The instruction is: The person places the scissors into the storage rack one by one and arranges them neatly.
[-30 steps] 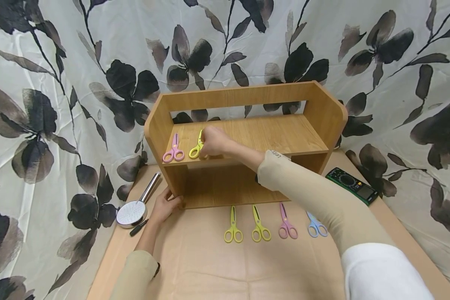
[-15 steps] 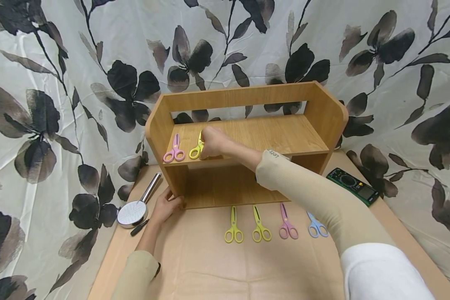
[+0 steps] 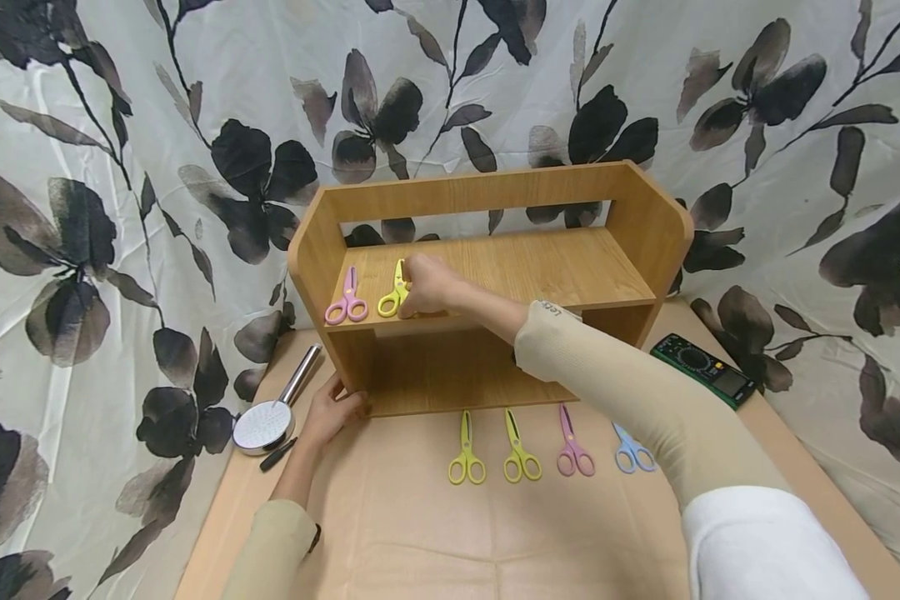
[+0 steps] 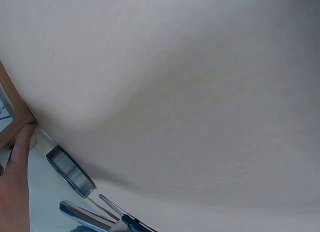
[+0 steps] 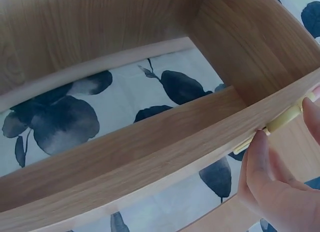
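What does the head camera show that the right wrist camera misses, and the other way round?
Only the head view shows the pink scissors on the shelf, the row of four scissors on the tan table, the chrome shower head, the green multimeter and the left hand holding the shelf's lower corner. Only the right wrist view shows the shelf's boards close up, with floral cloth between them. Both show the wooden shelf unit, the right hand and the yellow scissors it grips.
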### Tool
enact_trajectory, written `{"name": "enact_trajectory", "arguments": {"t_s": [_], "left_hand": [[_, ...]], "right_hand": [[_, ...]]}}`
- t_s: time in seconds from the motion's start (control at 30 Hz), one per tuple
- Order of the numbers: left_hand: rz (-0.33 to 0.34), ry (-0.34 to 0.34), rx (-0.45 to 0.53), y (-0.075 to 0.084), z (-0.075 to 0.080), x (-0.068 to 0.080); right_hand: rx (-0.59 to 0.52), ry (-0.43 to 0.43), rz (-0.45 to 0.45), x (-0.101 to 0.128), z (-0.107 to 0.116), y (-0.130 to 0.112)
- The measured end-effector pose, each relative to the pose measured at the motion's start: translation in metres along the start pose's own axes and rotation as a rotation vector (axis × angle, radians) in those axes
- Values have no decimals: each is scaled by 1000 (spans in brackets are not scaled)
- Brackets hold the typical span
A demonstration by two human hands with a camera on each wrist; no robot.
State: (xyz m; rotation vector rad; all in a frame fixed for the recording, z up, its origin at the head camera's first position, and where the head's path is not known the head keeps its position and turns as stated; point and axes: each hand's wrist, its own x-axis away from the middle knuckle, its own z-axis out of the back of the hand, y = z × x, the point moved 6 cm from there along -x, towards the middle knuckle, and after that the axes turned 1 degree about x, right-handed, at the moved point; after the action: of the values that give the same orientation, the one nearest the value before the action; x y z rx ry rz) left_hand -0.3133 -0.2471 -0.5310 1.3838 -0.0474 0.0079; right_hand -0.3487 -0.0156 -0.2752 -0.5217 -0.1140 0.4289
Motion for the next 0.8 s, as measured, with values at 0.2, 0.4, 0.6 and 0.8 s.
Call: {"name": "enact_trajectory", "arguments": {"t_s": [0.2,0.4,0.6,0.8], "left_hand": [[8,-13,23,-2,1,-1],[33,-20,41,-5,2,-2],[53,-21,53,-4,-1,-3],[62,-18,42,-6,-2,-3]], "right_hand": [[-90,39,33,15,8,8],[-237,117,39,45,14,24],[-446,169,63,85,2,47],[-654,200,58,125,-42,81]]}}
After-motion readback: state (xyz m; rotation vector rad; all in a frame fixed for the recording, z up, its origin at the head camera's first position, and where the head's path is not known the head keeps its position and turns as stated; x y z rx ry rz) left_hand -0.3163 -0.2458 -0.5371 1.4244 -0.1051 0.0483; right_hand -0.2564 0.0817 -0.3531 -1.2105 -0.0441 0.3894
